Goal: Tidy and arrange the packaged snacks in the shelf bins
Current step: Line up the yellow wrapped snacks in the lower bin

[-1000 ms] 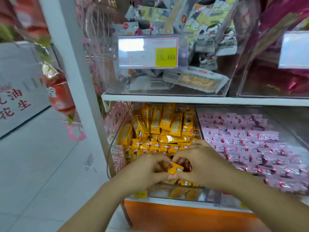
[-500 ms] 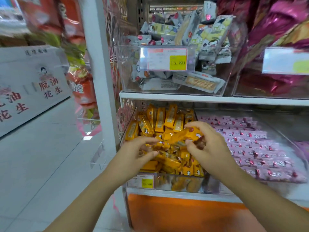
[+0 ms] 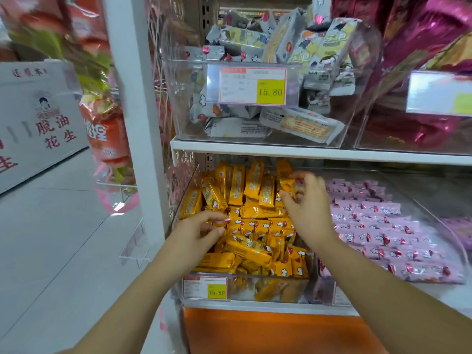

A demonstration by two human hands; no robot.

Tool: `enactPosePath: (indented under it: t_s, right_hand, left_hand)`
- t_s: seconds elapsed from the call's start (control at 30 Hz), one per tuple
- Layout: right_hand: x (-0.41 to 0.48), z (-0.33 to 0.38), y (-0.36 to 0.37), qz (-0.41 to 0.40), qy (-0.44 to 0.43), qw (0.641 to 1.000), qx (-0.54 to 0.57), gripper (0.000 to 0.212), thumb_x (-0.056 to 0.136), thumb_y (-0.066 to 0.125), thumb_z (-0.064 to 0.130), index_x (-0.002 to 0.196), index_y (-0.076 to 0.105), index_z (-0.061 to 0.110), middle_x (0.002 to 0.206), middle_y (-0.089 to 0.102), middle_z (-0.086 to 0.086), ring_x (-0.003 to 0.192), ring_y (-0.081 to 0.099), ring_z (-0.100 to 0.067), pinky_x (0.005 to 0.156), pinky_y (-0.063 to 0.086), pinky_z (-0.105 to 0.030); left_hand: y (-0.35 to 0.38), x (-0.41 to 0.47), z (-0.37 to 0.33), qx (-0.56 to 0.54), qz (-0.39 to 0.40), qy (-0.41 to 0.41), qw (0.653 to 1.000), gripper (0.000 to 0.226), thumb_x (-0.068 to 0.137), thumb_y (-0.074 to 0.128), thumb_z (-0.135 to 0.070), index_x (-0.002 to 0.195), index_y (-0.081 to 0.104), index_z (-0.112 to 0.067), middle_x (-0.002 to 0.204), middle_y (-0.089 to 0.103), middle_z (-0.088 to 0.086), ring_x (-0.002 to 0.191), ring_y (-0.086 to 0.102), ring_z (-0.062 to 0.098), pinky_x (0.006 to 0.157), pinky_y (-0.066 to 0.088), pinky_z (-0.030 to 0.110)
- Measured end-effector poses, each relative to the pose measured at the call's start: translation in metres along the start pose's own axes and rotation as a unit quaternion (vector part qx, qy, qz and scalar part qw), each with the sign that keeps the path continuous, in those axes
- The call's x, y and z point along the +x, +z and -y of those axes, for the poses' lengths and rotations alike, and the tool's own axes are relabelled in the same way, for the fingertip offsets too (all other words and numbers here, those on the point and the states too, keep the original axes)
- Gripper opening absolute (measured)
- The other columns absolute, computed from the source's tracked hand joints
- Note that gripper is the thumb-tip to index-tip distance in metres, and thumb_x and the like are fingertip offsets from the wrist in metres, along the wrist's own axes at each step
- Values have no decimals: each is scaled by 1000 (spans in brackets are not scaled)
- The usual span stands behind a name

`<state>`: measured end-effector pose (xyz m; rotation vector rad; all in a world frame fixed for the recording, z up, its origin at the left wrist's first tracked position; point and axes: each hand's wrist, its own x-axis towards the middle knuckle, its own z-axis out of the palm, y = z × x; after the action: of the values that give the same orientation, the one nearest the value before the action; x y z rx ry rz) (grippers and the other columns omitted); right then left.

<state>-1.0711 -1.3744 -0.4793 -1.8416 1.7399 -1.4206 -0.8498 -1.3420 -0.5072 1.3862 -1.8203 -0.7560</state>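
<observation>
A clear bin (image 3: 268, 290) on the lower shelf holds several orange snack packets (image 3: 255, 241), some standing upright at the back and others lying loose in front. My right hand (image 3: 309, 205) is over the back right of this bin and pinches one orange packet (image 3: 288, 185) between thumb and fingers, beside the upright row. My left hand (image 3: 201, 231) reaches into the bin's left side, and its thumb and fingertips close on the edge of another orange packet (image 3: 231, 222) in the pile.
To the right, a clear bin holds pink packets (image 3: 383, 226). On the shelf above stand a bin of grey-white packets (image 3: 255, 123) with a 15.80 price tag (image 3: 251, 85) and a bin of magenta bags (image 3: 421, 47). A white upright post (image 3: 135, 123) and hanging red bags (image 3: 107, 139) are on the left.
My right hand has carried an orange packet up and back toward the upright row. The left hand has let go of it and moved to the pile on the left. The view came closer.
</observation>
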Motion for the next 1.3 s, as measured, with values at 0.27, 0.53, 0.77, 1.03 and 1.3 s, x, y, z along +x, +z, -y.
enactPosePath:
  t_s: [0.27,0.53,0.77,1.03,1.3]
  right_hand:
    - [10,2,-15,105,-35,992,-65,47,89,63,17,135,49,20,116,54,11,104,46,-2,89,34,-18]
    - [-23,2,-22,168,-151,965,-133,38,86,66,22,117,52,40,108,48,31,100,43,17,88,29,-2]
    - [-31,5,8,333,-116,901,-255,41,85,65,39,125,54,33,119,61,9,109,55,-9,91,50,-33]
    - [-35,13,12,275,-129,927,-219,31,81,65,33,108,52,37,92,57,18,84,56,-7,68,51,-28]
    - [-24,19,19,1,-140,989,-50,19,80,69,26,89,53,29,84,52,19,72,53,0,53,40,-13]
  left_hand:
    - [5,-5,17,1,28,34,999,30,91,61,-21,101,55,-48,102,63,-26,95,58,-13,85,45,10]
    - [8,-1,26,36,68,24,997,33,91,62,-25,108,52,-51,115,59,-24,101,56,-10,85,47,11]
    - [19,16,27,77,80,-23,994,44,91,63,-25,131,50,-34,122,56,-12,103,57,2,90,50,22]
    - [17,15,19,50,-3,27,998,34,90,63,-23,120,57,-37,117,59,-11,98,59,3,87,50,24]
    - [3,0,10,-36,-100,110,988,43,90,61,-17,117,48,-48,130,41,-27,105,53,-11,90,41,6]
